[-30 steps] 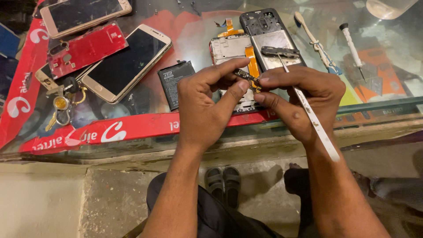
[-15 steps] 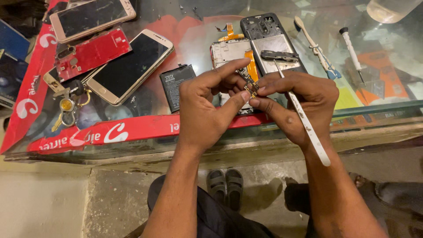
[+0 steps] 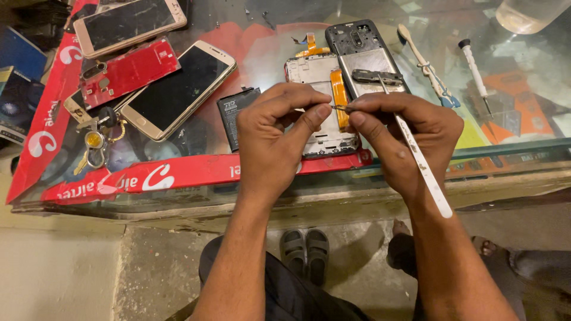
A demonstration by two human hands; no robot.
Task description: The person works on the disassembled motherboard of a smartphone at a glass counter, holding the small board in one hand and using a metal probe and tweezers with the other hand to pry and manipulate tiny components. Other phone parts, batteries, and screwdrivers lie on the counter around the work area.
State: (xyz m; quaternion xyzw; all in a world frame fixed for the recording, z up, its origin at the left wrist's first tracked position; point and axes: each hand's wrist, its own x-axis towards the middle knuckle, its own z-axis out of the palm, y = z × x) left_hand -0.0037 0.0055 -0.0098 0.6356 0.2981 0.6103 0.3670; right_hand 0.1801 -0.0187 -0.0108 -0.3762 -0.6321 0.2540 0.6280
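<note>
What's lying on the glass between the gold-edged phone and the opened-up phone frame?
A small dark battery lies there on the glass counter, between the gold-edged phone and the opened phone frame, partly hidden by the left hand. The head view shows it.

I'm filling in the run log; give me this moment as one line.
left hand: pinching small part | right hand: holding thin white metal tweezers | below: opened white phone frame | surface: glass counter

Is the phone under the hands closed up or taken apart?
Taken apart. The phone frame lies bare, an orange ribbon cable exposed, and the back cover rests beside it.
</note>
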